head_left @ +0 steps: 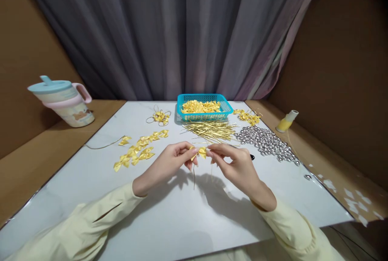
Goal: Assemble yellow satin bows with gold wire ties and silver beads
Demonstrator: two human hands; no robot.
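A white glossy surface (188,212) lies before a grey curtain (169,30). Above its middle, the left hand (169,163) and right hand (238,166) meet, the fingers (189,150) of both pinched on a small yellow satin ribbon bow (200,152). A teal plastic basket (182,109) stands at the far edge.

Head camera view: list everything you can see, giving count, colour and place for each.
basket: one, turquoise, far middle of board
basket bows: many, yellow, inside basket
wires: pile, gold, in front of basket
beads: pile, silver, right of wires
loose bows: about a dozen, yellow, left of centre
looped bows: small clusters, yellow, either side of basket
cup: one, cream with teal lid, far left
spool: one, yellow and white, far right
board: one, white, underneath
curtain: grey, behind
held bow: one, yellow, between both hands
left hand: pinching held bow
right hand: pinching held bow
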